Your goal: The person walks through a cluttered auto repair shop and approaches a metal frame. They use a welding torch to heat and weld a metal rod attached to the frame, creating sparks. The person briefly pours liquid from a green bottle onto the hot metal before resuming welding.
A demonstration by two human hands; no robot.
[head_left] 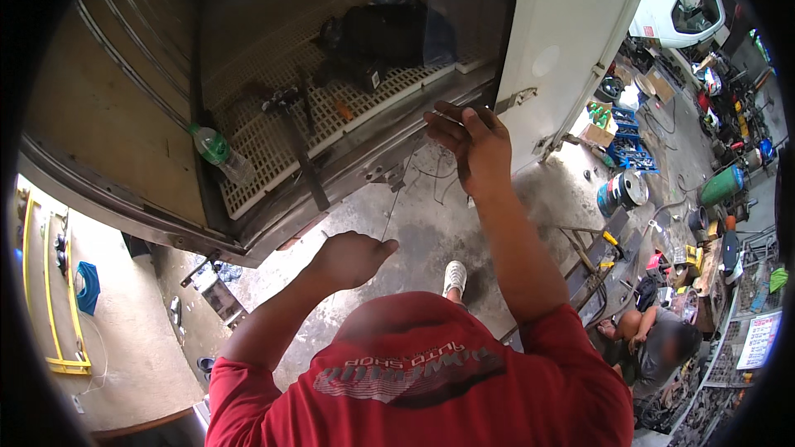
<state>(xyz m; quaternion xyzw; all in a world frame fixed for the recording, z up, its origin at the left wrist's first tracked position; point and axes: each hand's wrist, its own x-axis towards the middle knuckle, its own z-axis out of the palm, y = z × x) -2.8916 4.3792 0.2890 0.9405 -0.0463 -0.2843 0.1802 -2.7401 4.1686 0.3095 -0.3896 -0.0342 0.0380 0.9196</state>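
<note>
My right hand (470,146) is raised at the rear sill of a truck's cargo box (364,157), fingers pinched on the upper end of a thin wire (399,186). The wire runs down and to the left to my left hand (352,258), which is closed in a fist around its lower end, above the concrete floor. Both arms come out of my red shirt (422,381). One white shoe (454,276) shows below, between the hands.
In the cargo box, on a white plastic grid floor (273,149), lie a green-capped bottle (220,151), a black bar tool (298,141) and a black bag (377,33). A white door (563,33) stands open on the right. Another person (654,348) crouches at lower right among tools, a blue drum (621,190) and a green cylinder (722,185).
</note>
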